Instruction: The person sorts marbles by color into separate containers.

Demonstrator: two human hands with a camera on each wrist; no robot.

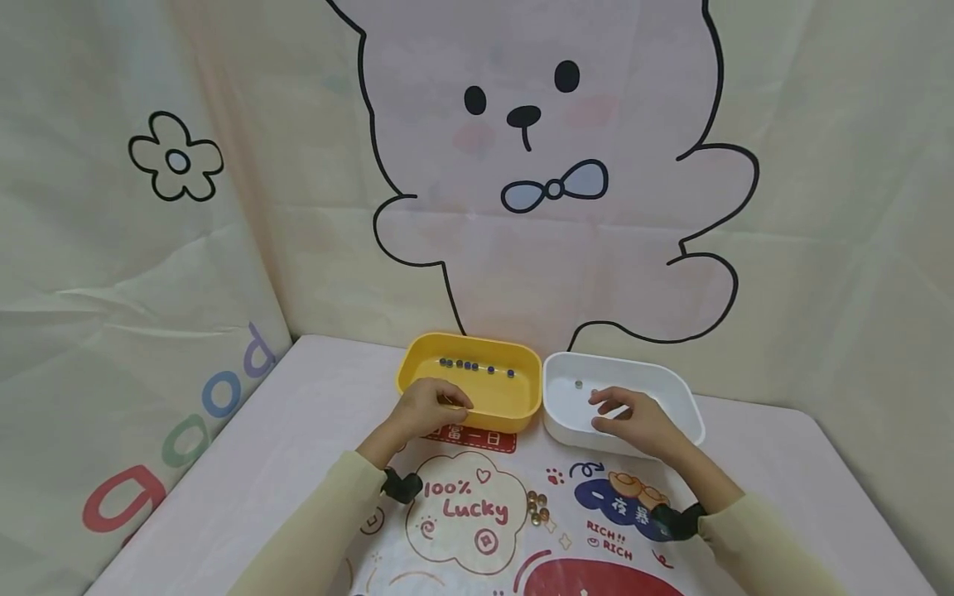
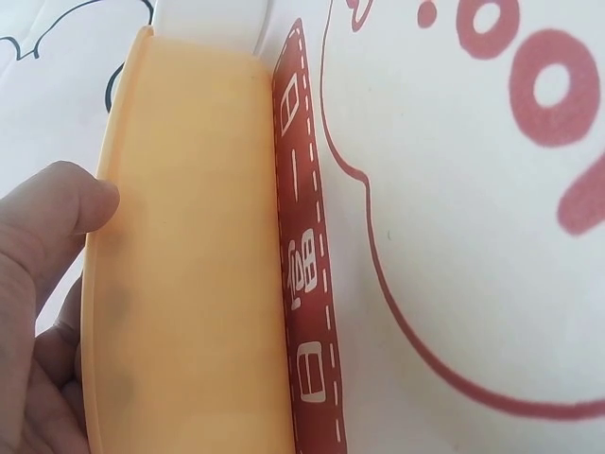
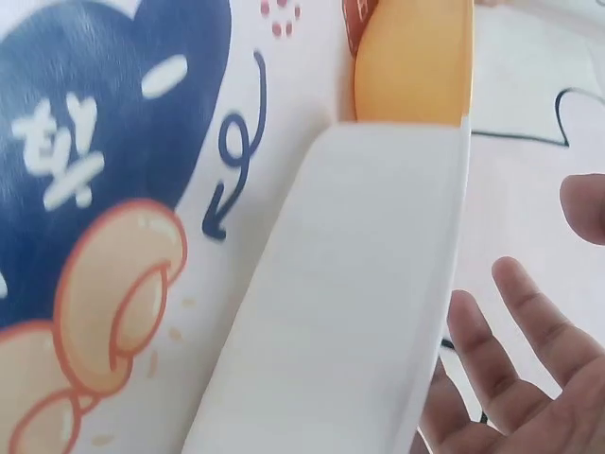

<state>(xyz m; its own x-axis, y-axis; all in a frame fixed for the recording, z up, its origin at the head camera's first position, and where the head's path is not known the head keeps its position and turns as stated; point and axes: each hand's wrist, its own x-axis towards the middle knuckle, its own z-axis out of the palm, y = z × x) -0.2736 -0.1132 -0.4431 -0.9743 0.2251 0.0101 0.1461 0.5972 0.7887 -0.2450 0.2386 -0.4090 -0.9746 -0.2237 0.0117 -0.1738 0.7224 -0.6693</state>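
My left hand (image 1: 434, 407) is at the near rim of a yellow tray (image 1: 488, 414). In the left wrist view its thumb (image 2: 85, 197) lies over the rim, with the other fingers curled behind the tray wall, so the hand holds the edge. Several small blue marbles (image 1: 467, 365) form a row inside this tray. My right hand (image 1: 633, 420) hovers over the near part of a white tray (image 1: 596, 434), fingers spread and thumb apart. One brownish marble (image 1: 578, 384) lies in that tray. The right wrist view shows loosely bent fingers (image 3: 539, 331) beyond the rim, holding nothing visible.
Several amber-brown marbles (image 1: 537, 507) sit in a cluster on the printed tablecloth (image 1: 462, 517), between the forearms. The trays stand side by side along the back of the table. Behind them hangs a cloth backdrop (image 1: 544, 273) with a bear drawing.
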